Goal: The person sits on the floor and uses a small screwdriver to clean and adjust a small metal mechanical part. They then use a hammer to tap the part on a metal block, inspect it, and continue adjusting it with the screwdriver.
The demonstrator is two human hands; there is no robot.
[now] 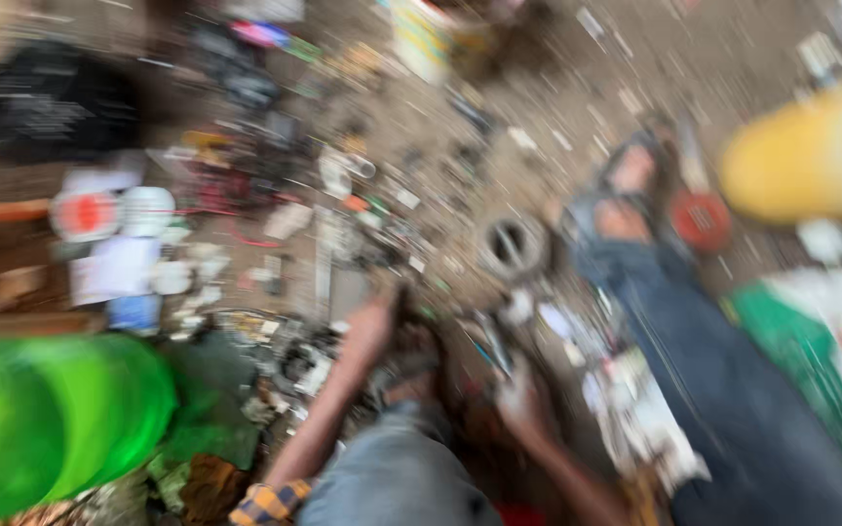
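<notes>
The view is heavily blurred by motion. My left hand (pixel 374 326) reaches forward over a dirt floor strewn with small metal and electronic parts, its fingers near a dark object (pixel 411 351) that I cannot make out. My right hand (pixel 523 399) sits lower and to the right, close to a slim tool-like thing (pixel 494 346); the blur hides whether it grips it. My grey-clad knee (pixel 397 468) is between both arms.
A green plastic tub (pixel 51 419) stands at the left, a yellow container (pixel 811 156) at the upper right. Another person's leg in dark trousers and a sandalled foot (pixel 635 195) stretch along the right. A round metal ring (pixel 511 244) lies mid-floor among scattered scraps.
</notes>
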